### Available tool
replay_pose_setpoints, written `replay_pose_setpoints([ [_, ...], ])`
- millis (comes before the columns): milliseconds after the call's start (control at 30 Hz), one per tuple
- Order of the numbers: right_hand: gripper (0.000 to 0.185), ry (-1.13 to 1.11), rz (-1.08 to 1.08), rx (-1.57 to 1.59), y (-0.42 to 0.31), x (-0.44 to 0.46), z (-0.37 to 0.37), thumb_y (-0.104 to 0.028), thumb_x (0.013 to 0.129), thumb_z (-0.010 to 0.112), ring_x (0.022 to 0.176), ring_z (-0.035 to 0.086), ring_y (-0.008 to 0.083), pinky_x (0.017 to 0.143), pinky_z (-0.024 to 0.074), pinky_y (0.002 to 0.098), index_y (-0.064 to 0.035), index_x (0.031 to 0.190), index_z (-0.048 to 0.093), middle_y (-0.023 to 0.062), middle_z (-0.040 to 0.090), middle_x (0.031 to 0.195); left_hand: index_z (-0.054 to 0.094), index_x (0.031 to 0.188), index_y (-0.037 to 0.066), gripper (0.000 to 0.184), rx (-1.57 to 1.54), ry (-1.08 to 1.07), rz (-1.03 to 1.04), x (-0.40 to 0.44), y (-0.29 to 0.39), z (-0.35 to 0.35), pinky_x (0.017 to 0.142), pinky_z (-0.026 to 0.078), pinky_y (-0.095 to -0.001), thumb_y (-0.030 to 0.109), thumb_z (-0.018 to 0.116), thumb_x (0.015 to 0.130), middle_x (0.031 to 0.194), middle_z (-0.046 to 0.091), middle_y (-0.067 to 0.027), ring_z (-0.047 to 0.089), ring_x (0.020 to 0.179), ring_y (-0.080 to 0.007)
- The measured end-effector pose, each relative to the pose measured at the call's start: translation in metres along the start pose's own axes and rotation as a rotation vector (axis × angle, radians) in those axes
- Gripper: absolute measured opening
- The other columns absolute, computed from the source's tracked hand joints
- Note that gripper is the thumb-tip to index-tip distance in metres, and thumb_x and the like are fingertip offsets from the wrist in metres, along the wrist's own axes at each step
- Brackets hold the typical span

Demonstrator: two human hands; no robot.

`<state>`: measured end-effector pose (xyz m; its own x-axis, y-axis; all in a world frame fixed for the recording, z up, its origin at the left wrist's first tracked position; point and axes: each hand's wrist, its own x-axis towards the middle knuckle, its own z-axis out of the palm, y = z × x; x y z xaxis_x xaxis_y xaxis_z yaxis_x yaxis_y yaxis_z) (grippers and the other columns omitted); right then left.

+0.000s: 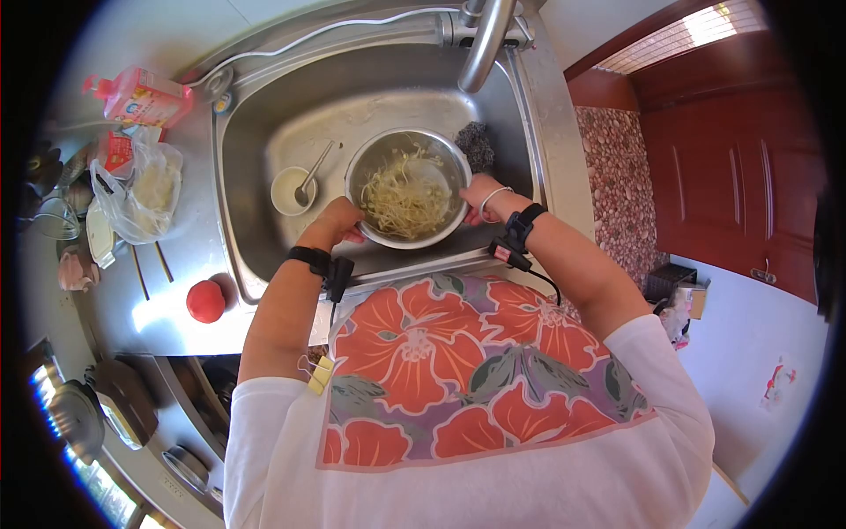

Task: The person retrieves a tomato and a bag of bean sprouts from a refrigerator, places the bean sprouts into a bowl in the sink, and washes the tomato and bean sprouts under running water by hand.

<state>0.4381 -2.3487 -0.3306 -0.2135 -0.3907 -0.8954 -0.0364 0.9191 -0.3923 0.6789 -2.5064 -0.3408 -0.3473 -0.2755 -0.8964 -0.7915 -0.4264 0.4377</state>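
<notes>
A round metal bowl (356,159) of pale bean sprouts (407,196) in water sits low in the sink, toward its front. My left hand (340,219) grips the bowl's rim at the lower left, fingers curled over the edge. On the opposite side, my right hand (481,197) is closed on the rim as well. Left of the bowl, a small white cup (287,196) with a spoon (315,169) leaning in it rests on the sink floor. Just beyond my right hand lies a dark steel-wool scrubber (474,146).
The sink (291,141) has a raised rim and a faucet (486,48) over its back right. On the left counter are a pink pump bottle (148,99), a plastic bag (145,194), chopsticks (164,262) and a red round object (205,301).
</notes>
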Motion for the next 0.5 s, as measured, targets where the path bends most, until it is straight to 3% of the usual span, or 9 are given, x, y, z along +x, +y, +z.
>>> replay_pose_setpoints([
  [133, 0.028, 0.035, 0.017, -0.003, -0.017, -0.022, -0.001, -0.009, 0.081, 0.039, 0.053, 0.061, 0.0292, 0.044, 0.0501, 0.0409, 0.0106, 0.092, 0.056, 0.0210, 0.061, 0.068, 0.054, 0.093, -0.010, 0.021, 0.013, -0.015, 0.022, -0.002, 0.006, -0.005, 0.052, 0.054, -0.0364, 0.005, 0.052, 0.078, 0.075, 0.060, -0.0186, 0.062, 0.059, -0.0278],
  [367, 0.030, 0.063, -0.022, 0.178, -0.007, 0.003, 0.002, -0.010, 0.080, 0.040, 0.055, 0.061, 0.0343, 0.043, 0.0500, 0.0422, 0.0119, 0.095, 0.052, 0.0231, 0.059, 0.068, 0.055, 0.090, -0.010, 0.022, -0.045, -0.003, 0.026, -0.002, 0.003, -0.002, 0.051, 0.054, -0.0349, 0.009, 0.053, 0.078, 0.071, 0.059, -0.0173, 0.062, 0.056, -0.0265],
  [467, 0.028, 0.081, -0.008, 0.168, -0.008, 0.009, 0.002, -0.007, 0.079, 0.038, 0.055, 0.061, 0.0373, 0.044, 0.0496, 0.0465, 0.0120, 0.095, 0.053, 0.0256, 0.059, 0.070, 0.051, 0.100, -0.010, 0.032, 0.215, 0.041, -0.035, -0.013, 0.021, -0.002, 0.060, 0.054, -0.0396, 0.014, 0.055, 0.079, 0.083, 0.059, -0.0219, 0.063, 0.067, -0.0292],
  [500, 0.028, 0.092, 0.005, 0.154, -0.013, 0.005, 0.002, -0.005, 0.080, 0.038, 0.058, 0.061, 0.0385, 0.045, 0.0497, 0.0477, 0.0104, 0.096, 0.054, 0.0270, 0.059, 0.073, 0.048, 0.104, -0.009, 0.038, 0.434, 0.261, 0.108, -0.016, 0.024, 0.005, 0.066, 0.051, -0.0419, 0.017, 0.056, 0.079, 0.091, 0.057, -0.0231, 0.060, 0.077, -0.0303],
])
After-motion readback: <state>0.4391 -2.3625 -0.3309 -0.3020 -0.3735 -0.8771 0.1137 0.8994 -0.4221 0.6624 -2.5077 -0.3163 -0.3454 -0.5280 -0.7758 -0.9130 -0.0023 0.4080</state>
